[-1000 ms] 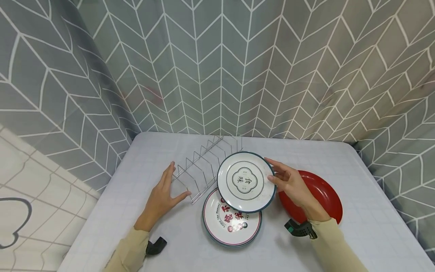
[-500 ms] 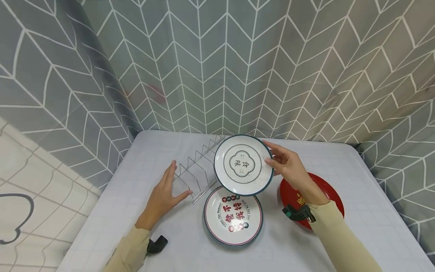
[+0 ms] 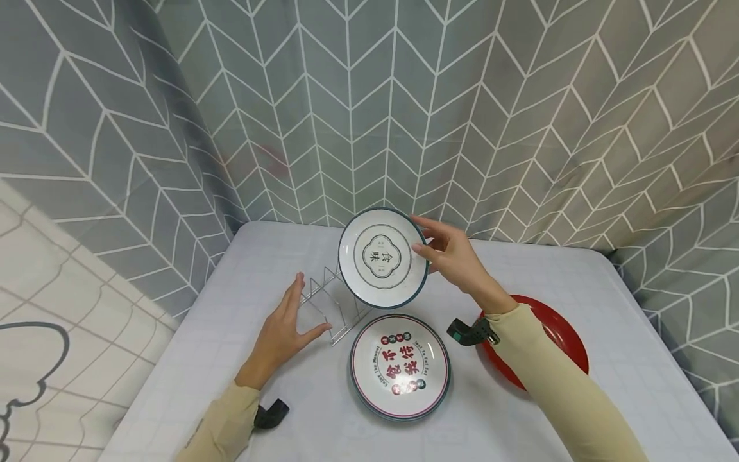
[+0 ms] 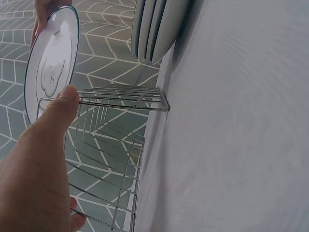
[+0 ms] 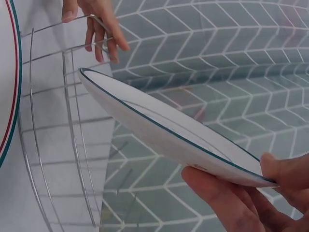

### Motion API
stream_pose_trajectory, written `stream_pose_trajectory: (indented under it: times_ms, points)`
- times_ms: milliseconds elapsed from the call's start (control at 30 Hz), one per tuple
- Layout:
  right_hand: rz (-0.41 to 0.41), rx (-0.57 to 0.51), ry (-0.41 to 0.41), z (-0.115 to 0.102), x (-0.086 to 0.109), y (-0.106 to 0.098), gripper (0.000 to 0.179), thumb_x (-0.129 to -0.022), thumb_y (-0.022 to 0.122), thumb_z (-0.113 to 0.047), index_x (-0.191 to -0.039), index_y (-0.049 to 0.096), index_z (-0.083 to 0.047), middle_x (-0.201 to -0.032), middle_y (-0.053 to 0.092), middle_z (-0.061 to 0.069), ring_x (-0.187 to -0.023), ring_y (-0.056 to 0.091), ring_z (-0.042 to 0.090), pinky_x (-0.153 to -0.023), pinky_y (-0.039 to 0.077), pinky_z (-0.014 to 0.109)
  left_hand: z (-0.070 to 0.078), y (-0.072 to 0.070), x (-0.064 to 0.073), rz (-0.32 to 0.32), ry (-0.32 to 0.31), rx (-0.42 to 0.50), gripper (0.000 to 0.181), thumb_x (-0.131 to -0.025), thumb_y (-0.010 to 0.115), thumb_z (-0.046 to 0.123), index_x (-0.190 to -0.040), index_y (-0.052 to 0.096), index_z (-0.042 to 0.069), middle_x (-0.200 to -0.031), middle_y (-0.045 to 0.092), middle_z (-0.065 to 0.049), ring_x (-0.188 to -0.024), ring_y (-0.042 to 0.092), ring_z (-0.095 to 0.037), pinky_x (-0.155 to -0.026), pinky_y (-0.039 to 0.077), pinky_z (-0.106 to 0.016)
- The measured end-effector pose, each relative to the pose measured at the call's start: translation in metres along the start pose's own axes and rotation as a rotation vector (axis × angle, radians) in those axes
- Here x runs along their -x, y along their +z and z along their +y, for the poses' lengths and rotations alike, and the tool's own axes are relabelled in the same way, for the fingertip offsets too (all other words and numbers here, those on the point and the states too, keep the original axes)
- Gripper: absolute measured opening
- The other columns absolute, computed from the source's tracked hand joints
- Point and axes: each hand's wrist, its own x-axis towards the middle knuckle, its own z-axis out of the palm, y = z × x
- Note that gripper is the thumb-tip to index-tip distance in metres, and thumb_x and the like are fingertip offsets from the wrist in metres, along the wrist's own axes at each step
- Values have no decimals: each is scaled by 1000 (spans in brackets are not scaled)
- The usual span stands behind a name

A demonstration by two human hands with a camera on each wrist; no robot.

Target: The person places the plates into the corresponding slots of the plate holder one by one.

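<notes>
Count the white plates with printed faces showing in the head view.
2: the held plate in the right hand, and the topmost stacked plate on the table. Lower plates sit beneath it, faces hidden.

White plate (image 3: 383, 258) in right hand (image 3: 456, 260)

grey chevron curtain (image 3: 369, 96), white-covered table (image 3: 323, 410)

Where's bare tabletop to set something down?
Bare white cloth lies right of the red plate, left of the left hand, and between the stacked plates and right sleeve. It's crowded at the wire rack, with the left hand at one end and the held plate nearby.
</notes>
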Motion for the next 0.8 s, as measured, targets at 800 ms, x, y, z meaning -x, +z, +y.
stream_pose_trajectory:
  times_ms: [800]
  points:
    - [77, 213, -24, -14, -32, 19, 49, -95, 62, -7, -142, 53, -18, -123, 60, 21, -77, 62, 27, -53, 51, 27, -1, -2, 0, -21, -6, -12, 112, -77, 74, 60, -153, 23, -5, -154, 36, -23, -133, 49, -37, -95, 53, -45]
